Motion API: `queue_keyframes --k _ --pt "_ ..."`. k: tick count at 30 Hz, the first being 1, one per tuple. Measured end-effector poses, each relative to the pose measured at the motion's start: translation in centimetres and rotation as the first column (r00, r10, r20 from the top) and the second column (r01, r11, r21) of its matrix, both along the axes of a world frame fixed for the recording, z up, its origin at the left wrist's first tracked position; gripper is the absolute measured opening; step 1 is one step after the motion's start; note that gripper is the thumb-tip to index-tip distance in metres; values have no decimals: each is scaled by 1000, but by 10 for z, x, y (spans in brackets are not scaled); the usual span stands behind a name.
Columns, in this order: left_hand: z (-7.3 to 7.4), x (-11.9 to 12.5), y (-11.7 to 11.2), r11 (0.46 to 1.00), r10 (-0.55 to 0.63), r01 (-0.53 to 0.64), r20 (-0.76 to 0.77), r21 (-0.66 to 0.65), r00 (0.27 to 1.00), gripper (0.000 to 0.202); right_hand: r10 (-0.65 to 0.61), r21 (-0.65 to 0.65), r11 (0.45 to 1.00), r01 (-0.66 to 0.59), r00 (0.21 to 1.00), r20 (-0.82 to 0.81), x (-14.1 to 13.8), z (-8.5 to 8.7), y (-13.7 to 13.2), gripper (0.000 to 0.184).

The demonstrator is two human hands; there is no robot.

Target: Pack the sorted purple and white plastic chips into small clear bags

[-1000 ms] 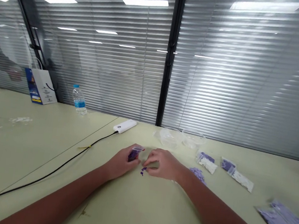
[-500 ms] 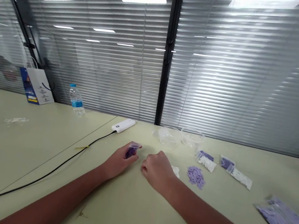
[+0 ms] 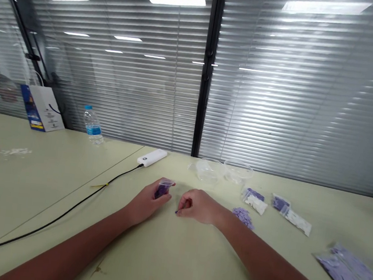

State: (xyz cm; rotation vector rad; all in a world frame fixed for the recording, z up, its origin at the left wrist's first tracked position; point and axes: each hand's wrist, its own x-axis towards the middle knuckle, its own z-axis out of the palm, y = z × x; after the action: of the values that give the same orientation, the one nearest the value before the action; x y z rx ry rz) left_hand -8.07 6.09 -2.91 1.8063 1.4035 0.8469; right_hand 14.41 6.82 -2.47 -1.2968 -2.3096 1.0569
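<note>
My left hand (image 3: 147, 200) is closed around a small clear plastic bag (image 3: 163, 187) with dark purple pieces inside, its mouth facing up. Just to the right, my right hand (image 3: 195, 205) is closed in a pinch, thumb against fingers. A tiny dark purple piece (image 3: 176, 212) shows at its fingertips, low over the table. Beyond my right wrist lies a loose pile of light purple flat pieces (image 3: 243, 216), partly covered by the forearm.
Small bags of purple and white pieces (image 3: 256, 201) (image 3: 291, 214) lie right, with a larger purple bag (image 3: 348, 268) nearer. Clear plastic tubs (image 3: 238, 170) stand behind. A white power bank (image 3: 152, 157) with a black cable (image 3: 74, 208), a water bottle (image 3: 93, 125) and a paper bag (image 3: 47, 108) are left.
My right hand has turned so that its pinching fingers and the dark purple piece show. The white pieces beside it are now hidden. My left hand has kept its hold on the bag.
</note>
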Motion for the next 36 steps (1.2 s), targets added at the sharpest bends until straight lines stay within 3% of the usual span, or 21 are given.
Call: queue_keyframes --k 6,10,16,22,28,36 --pt "5 3 -5 1000 -19 19 -18 -6 1000 32 -18 -28 999 20 999 40 -5 12 -9 11" --pt "10 6 -9 999 -38 38 -38 -3 999 29 42 -68 997 -40 999 32 0 14 -4 11" --pt "13 11 -14 993 -118 118 -52 -11 992 23 3 -71 997 -19 975 -222 6 16 11 32" --pt "17 15 -22 982 -184 183 -13 -40 983 32 -6 -16 1000 -1 912 -409 -2 19 7 31" --pt "16 12 -25 976 -165 181 134 -120 977 58 55 -32 997 -74 910 -412 3 22 7 34" --pt "21 17 -27 954 -204 242 205 -178 957 49 85 18 996 -84 930 -357 9 38 -1 32"
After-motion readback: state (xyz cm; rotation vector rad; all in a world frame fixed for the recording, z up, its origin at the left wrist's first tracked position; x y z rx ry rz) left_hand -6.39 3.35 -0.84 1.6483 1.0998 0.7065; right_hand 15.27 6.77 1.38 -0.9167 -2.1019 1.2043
